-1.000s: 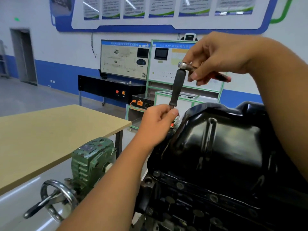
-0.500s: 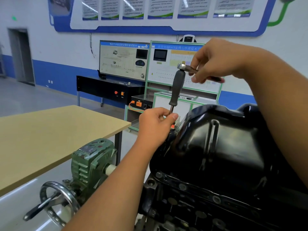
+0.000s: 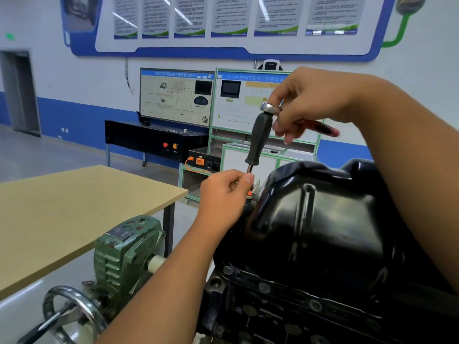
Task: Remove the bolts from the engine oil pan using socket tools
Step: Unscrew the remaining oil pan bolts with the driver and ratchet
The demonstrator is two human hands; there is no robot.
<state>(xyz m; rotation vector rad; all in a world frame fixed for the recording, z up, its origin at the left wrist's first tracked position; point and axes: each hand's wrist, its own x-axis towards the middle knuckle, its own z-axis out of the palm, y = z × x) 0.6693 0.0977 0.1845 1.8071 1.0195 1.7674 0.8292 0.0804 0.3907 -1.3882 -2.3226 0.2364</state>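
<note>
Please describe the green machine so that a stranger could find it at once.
Start at the black oil pan on the right, then look lower left, under the edge of the wooden table. The gearbox sits there, the only green cast-metal block, with a chrome handwheel in front.

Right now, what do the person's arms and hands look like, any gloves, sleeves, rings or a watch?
Both arms are bare: no sleeve shows on either forearm. The left hand and the right hand wear no gloves. No ring, watch or wristband is visible. The fingernails are short and unpainted.
</note>
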